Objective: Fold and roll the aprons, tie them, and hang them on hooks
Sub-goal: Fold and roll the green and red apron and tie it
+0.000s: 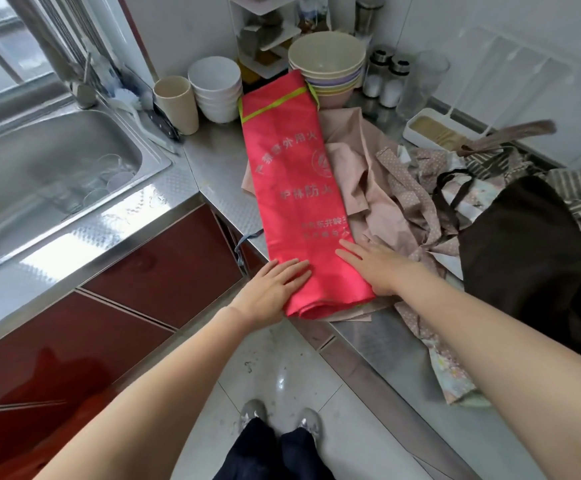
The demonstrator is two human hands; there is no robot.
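Just beside red apron (292, 188), heaped aprons (407, 188) (bowls (327, 60) beyond)

The one camera sat on my head and looked forward and steeply down, so that both my forearms ran up from the bottom edge and my shoes (278, 420) showed at the foot of the frame. It faced into the corner of the steel counter (213, 168), with the sink (50, 174) off to my left and the wall at the top. Its wide lens stood close and bent the edges.
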